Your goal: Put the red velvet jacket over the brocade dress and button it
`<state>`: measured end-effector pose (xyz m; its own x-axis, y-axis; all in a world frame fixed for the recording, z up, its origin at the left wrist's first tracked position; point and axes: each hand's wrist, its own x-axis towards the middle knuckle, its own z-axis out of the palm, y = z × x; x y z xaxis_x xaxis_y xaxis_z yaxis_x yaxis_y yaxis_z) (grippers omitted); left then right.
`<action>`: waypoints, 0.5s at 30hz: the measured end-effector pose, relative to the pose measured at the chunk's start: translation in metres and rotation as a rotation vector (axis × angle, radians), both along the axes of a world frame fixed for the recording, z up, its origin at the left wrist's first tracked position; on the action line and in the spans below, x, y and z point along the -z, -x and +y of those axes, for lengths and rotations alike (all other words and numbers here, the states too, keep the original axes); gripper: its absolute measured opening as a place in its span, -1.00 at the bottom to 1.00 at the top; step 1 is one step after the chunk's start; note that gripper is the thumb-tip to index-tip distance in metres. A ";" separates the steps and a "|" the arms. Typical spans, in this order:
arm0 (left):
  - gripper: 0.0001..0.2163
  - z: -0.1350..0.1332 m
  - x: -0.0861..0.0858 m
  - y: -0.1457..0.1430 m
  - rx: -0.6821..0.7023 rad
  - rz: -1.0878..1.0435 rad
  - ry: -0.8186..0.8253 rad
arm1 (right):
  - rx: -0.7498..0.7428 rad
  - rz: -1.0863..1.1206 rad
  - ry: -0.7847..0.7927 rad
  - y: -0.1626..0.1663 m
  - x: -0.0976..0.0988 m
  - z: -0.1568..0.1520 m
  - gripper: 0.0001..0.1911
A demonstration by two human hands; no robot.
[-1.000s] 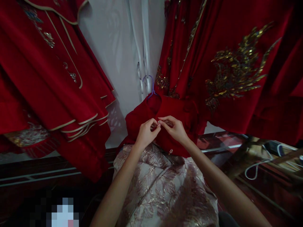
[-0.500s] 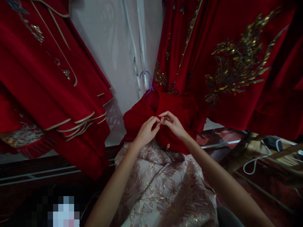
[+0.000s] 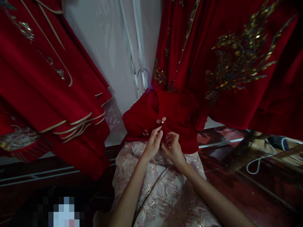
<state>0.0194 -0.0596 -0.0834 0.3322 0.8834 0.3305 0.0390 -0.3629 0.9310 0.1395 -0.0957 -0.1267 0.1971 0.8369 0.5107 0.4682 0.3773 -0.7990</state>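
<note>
Pinching a fastening low on the hung red jacket [image 3: 165, 119], both hands [image 3: 152, 145] [image 3: 174, 148] steadied its front edges together.

We are seeing a red robe with cream piping [image 3: 47, 78] hanging at nine o'clock, a gold-embroidered red garment [image 3: 236, 63] hanging at two o'clock, and a white cable [image 3: 257, 160] lying at four o'clock

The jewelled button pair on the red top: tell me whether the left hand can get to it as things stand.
Probably yes. The left hand rests on the red top just below the jewelled button pair, with only bare fabric between.
</note>
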 end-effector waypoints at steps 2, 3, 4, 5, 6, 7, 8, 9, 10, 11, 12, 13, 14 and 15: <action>-0.59 0.003 0.000 -0.002 0.047 0.014 -0.022 | 0.057 0.056 0.007 -0.006 -0.001 0.003 -0.58; -0.59 0.005 0.002 -0.004 0.061 0.019 -0.022 | 0.071 0.064 0.003 -0.010 -0.004 0.005 -0.59; -0.59 0.008 0.005 -0.005 0.069 0.026 -0.016 | 0.086 0.063 -0.005 -0.014 -0.008 0.005 -0.62; -0.59 0.012 0.009 -0.007 0.065 0.039 -0.008 | 0.099 0.059 -0.015 -0.018 -0.012 0.005 -0.65; -0.59 0.015 0.014 -0.009 0.053 0.059 -0.003 | 0.108 0.059 -0.025 -0.022 -0.018 0.005 -0.70; -0.60 0.017 0.020 -0.010 0.032 0.086 -0.006 | 0.108 0.070 -0.036 -0.027 -0.024 0.005 -0.75; -0.62 0.019 0.027 -0.012 0.005 0.114 -0.023 | 0.094 0.088 -0.042 -0.031 -0.030 0.004 -0.79; -0.65 0.019 0.033 -0.013 -0.026 0.139 -0.050 | 0.069 0.111 -0.047 -0.035 -0.037 0.003 -0.81; -0.68 0.019 0.039 -0.013 -0.065 0.150 -0.082 | 0.037 0.129 -0.052 -0.039 -0.043 0.002 -0.81; -0.71 0.018 0.044 -0.011 -0.120 0.145 -0.109 | 0.011 0.128 -0.063 -0.043 -0.049 0.001 -0.81; -0.75 0.016 0.049 -0.009 -0.196 0.130 -0.131 | -0.003 0.105 -0.080 -0.047 -0.056 -0.001 -0.81; -0.78 0.014 0.052 -0.006 -0.304 0.109 -0.150 | -0.005 0.063 -0.103 -0.050 -0.061 -0.003 -0.82; -0.80 0.013 0.055 -0.002 -0.437 0.093 -0.167 | -0.004 0.016 -0.125 -0.053 -0.066 -0.005 -0.84; -0.83 0.013 0.056 0.003 -0.580 0.086 -0.185 | -0.012 -0.018 -0.139 -0.054 -0.070 -0.007 -0.86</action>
